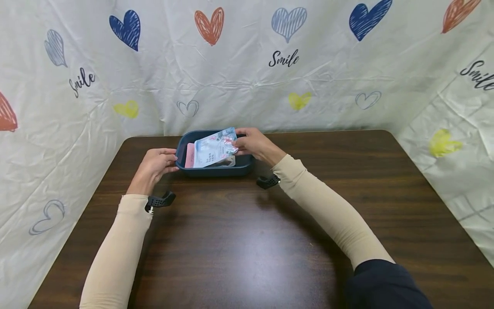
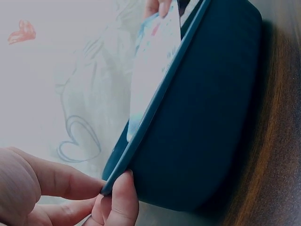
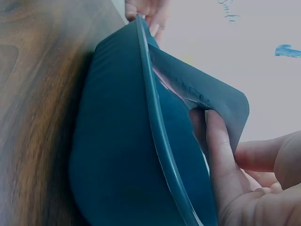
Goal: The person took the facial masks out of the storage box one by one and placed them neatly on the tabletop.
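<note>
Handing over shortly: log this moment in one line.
left hand: pinches blue bin at left end; right hand: grips floral packet, tilted, partly above bin; pink item: in bin, partly covered; bin: on table

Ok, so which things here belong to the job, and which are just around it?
Part of the job, it seems:
light-blue packet, held by the right hand
dark blue bin, rim pinched by the left hand
pink item in the bin, partly covered

Just around:
table
heart-print backdrop
black wrist devices
</note>
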The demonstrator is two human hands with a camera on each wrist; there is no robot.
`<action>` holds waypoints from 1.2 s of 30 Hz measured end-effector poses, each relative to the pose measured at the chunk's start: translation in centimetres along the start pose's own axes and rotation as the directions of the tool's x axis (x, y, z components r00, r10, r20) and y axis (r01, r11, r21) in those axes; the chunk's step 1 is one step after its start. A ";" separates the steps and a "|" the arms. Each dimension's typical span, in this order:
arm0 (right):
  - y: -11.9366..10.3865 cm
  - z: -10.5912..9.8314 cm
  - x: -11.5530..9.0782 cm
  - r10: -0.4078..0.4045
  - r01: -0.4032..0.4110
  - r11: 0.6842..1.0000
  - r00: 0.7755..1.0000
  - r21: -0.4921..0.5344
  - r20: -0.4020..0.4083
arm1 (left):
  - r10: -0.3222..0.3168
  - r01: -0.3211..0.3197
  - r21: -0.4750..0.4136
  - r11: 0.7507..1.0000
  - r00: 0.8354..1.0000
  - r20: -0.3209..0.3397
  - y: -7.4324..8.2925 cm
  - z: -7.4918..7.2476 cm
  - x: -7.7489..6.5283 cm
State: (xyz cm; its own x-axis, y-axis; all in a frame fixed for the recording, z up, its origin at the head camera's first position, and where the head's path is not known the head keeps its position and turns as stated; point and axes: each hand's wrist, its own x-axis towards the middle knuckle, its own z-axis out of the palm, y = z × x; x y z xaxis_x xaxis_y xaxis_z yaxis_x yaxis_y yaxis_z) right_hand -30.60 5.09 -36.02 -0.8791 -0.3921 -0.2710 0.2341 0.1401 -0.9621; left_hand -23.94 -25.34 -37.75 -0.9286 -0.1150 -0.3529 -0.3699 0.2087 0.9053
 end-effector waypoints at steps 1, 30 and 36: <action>0.0 -0.2 -0.1 -0.002 0.002 1.000 1.000 0.003 0.001 | 0.000 0.000 0.001 1.000 1.000 -0.001 -0.1 0.0 0.0; 0.4 -7.7 -4.5 -0.031 0.033 0.994 0.999 0.106 -0.017 | 0.005 -0.004 -0.038 0.999 0.999 0.034 -0.2 0.0 0.1; 0.6 -9.4 -5.4 -0.038 0.041 0.989 0.999 0.140 -0.028 | 0.010 -0.009 -0.040 0.999 0.999 0.034 -0.4 -0.1 0.2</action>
State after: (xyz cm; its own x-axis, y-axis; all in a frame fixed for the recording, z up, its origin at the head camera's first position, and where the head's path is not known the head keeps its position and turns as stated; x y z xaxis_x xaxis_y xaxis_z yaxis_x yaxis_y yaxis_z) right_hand -29.58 15.82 -34.85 -0.8985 -0.3717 -0.2335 0.2536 -0.0053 -0.9673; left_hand -24.00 -25.55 -38.14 -0.9329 -0.0794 -0.3513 -0.3599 0.1708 0.9172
